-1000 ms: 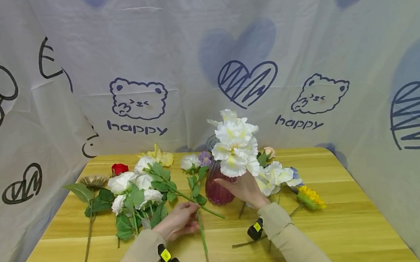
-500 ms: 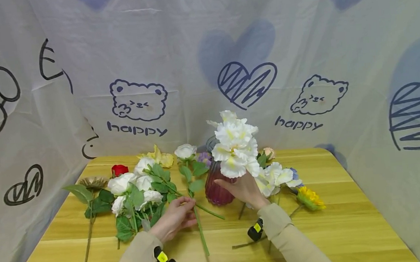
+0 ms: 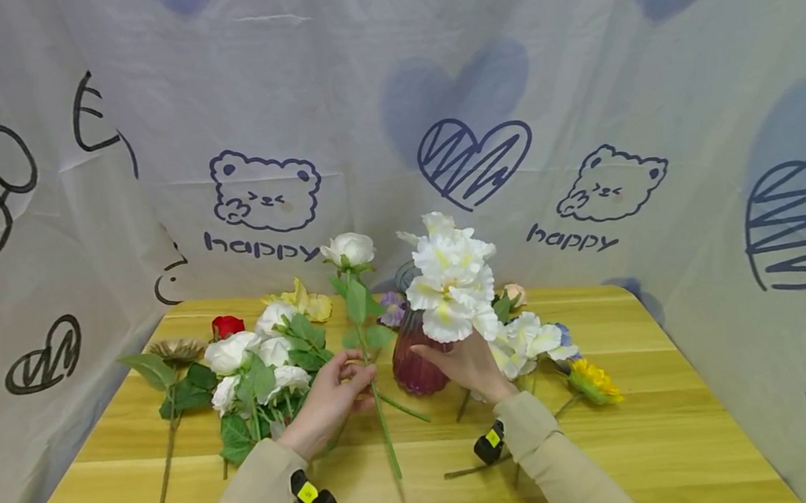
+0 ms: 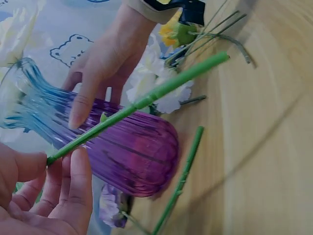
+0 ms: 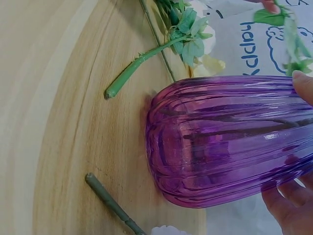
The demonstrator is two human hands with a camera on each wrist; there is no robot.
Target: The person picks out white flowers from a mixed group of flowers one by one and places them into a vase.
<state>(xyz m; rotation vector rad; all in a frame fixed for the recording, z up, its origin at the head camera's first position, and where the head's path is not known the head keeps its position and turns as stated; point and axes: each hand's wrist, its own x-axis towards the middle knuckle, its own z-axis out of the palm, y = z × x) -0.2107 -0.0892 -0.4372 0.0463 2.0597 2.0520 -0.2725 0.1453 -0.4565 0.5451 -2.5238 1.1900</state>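
My left hand (image 3: 333,403) pinches the green stem (image 4: 142,103) of a white rose (image 3: 348,250) between thumb and fingers. The rose stands nearly upright above the table, its cut end pointing down toward me. To its right is a ribbed glass vase (image 3: 413,365), blue at the neck and purple below. Thumb and fingers of my right hand (image 3: 474,366) grip the vase from its right side. A large white ruffled flower (image 3: 451,279) rises over the vase and hides part of its mouth. Through the glass, a dark stem (image 5: 244,129) shows inside.
Several white roses (image 3: 233,352) lie at left, near a red rose (image 3: 227,326), a brown flower (image 3: 178,350) and a yellow flower (image 3: 307,302). A purple flower (image 3: 392,309) lies behind the vase. At right are white ruffled blooms (image 3: 527,340) and a sunflower (image 3: 594,381) on the wooden table (image 3: 639,454).
My left hand has lifted the white rose off the table, and its bloom has risen and shifted slightly left. The right hand and the vase stay in place.
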